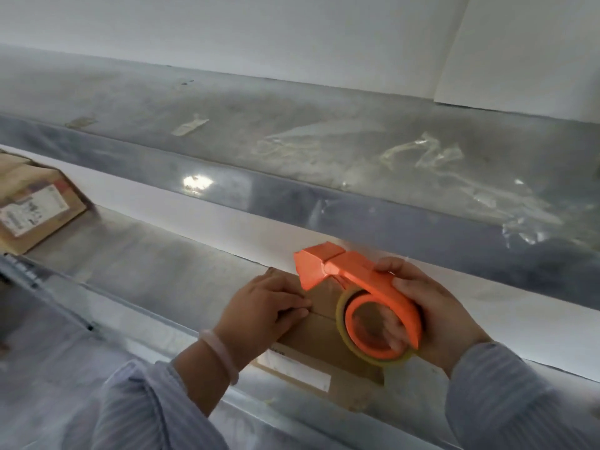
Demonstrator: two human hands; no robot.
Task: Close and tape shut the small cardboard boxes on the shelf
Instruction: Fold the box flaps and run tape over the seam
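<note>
Steel shelf against a white wall holds a small brown box, flaps closed, white label on its near side. Left grip, fingers straight, presses the flaps; right grip clasps an orange tape dispenser just above it.

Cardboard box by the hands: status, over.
Left hand flat on the cardboard box, pressing the flaps down. Right hand grips the orange tape dispenser just above it. Second box far left, apart.

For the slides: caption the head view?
Left hand presses the cardboard box closed on the shelf; right hand grips an orange tape dispenser over it.
</note>
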